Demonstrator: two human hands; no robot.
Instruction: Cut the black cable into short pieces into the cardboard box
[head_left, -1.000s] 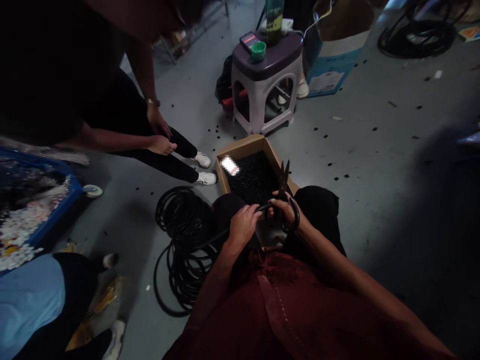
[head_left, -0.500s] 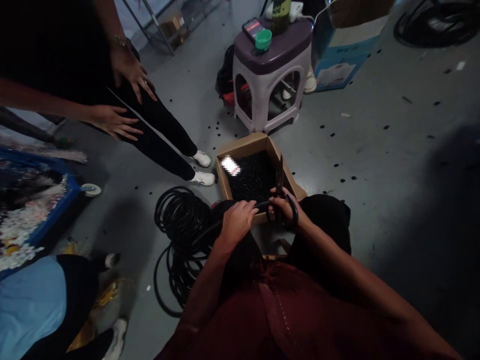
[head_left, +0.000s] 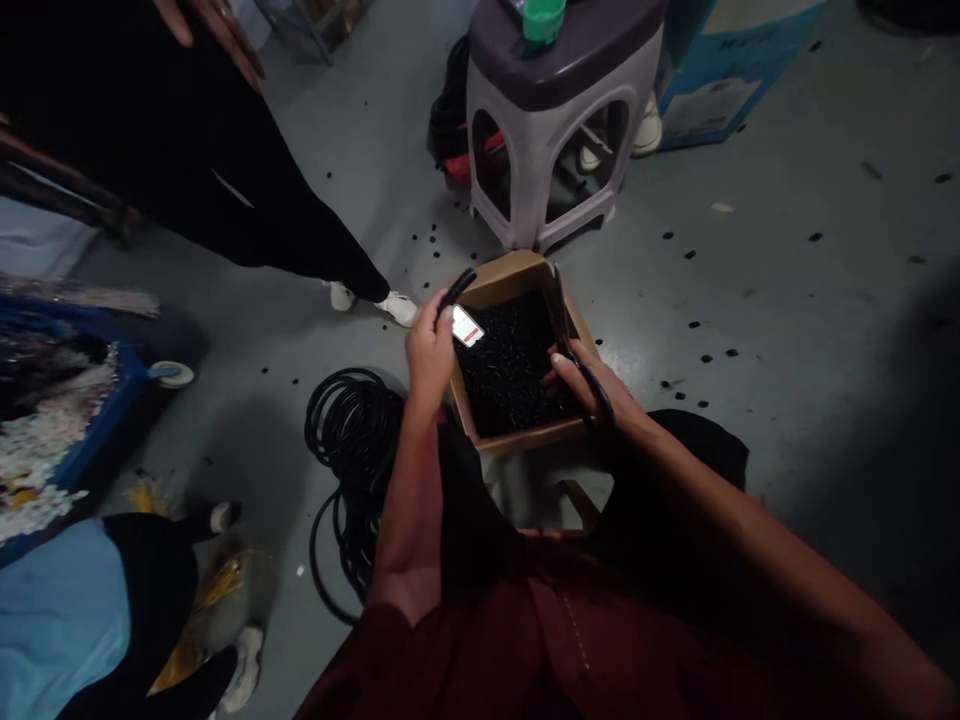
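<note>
My left hand (head_left: 431,352) is raised over the near left corner of a cardboard box (head_left: 487,283), shut on the end of a black rubber tube (head_left: 456,288). My right hand (head_left: 581,385) is shut on large black-handled scissors (head_left: 600,400), whose blades (head_left: 559,305) point up over the box's right side. The box holds a heap of short black tube pieces (head_left: 510,375). A small white label (head_left: 466,326), blurred, lies at the heap's left edge. A coil of black tubing (head_left: 352,430) lies on the floor to the left, partly hidden by my left forearm.
A plastic stool (head_left: 562,130) with a green cap on top stands beyond the box. A co-worker's black-trousered legs (head_left: 285,220) are at upper left, and a blue crate (head_left: 90,420) sits at left. Black bits dot the grey floor (head_left: 772,300).
My left hand has risen and moved forward over the box's corner, with the tube end pointing up. The co-worker's hands have moved up, mostly out of view.
</note>
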